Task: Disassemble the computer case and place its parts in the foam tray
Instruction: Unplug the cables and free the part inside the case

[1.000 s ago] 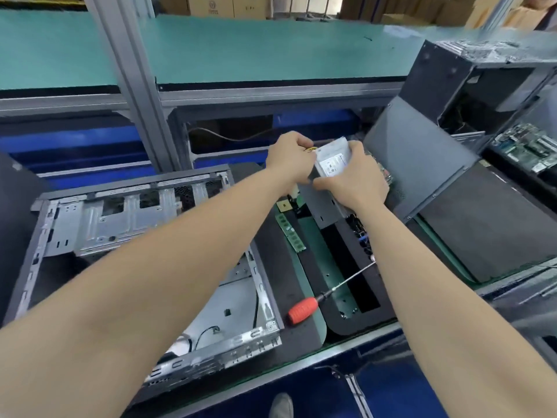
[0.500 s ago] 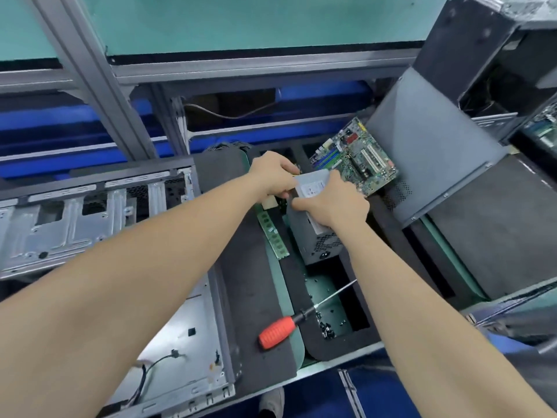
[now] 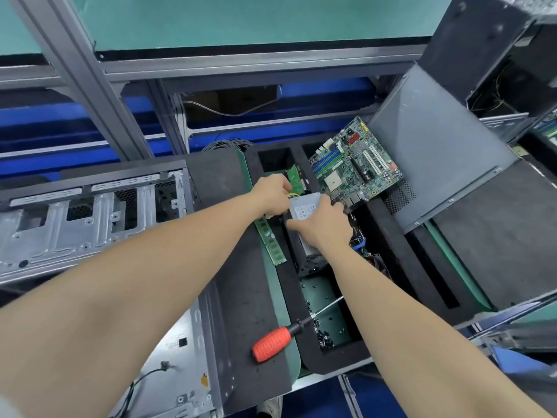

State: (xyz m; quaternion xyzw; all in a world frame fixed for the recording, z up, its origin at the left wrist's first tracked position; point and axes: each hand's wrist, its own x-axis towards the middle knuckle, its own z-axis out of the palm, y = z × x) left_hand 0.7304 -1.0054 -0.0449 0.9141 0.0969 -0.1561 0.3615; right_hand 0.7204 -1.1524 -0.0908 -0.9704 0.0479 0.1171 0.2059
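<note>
Inspection note: the right hand (image 3: 322, 229) is gripping the power supply (image 3: 303, 209) from above, fingers curled over its top. The left hand (image 3: 272, 196) is pinching its wires (image 3: 294, 195) at the far end. The unit appears to be sitting tilted, partly inside a slot of the foam tray (image 3: 391, 245), just beside the motherboard (image 3: 355, 167).

Risks:
- The wires are liable to be getting trapped beneath the unit.
- A corner is liable to be striking the motherboard or the memory stick (image 3: 271, 241) alongside.

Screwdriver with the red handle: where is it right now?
In the head view, low centre: the screwdriver lies untouched across the near left edge of the foam tray, handle toward the computer case, shaft over the loose screws.
</note>
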